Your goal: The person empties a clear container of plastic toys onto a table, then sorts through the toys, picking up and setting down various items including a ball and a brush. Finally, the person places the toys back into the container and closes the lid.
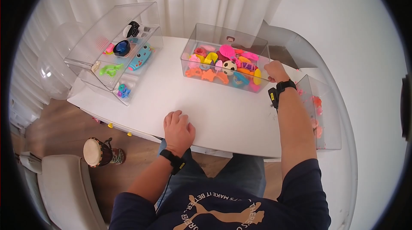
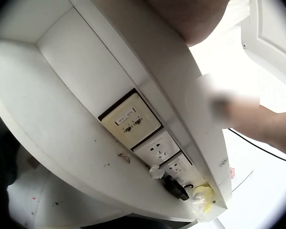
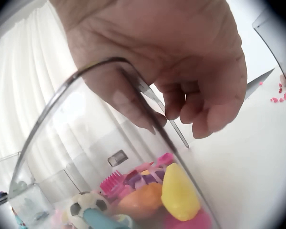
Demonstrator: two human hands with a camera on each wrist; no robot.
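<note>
My right hand (image 1: 277,71) grips the right end wall of a clear plastic bin (image 1: 214,33) on the white table. In the right wrist view, the thumb of that hand (image 3: 181,47) lies on one side of the bin's edge, curled fingers on the other. Inside the bin is a heap of toys: a small soccer ball (image 1: 229,67), a pink comb-like piece (image 1: 227,51), an orange star (image 1: 208,75) and a yellow piece (image 1: 257,76). My left hand (image 1: 178,132) rests near the table's front edge, fingers relaxed, holding nothing.
Another clear bin (image 1: 81,65) at the left holds a blue round item (image 1: 122,48) and a green toy (image 1: 110,70). At the right stands a clear bin (image 1: 332,123) with pink-red pieces. A drum (image 1: 91,152) and a chair (image 1: 64,178) stand on the floor.
</note>
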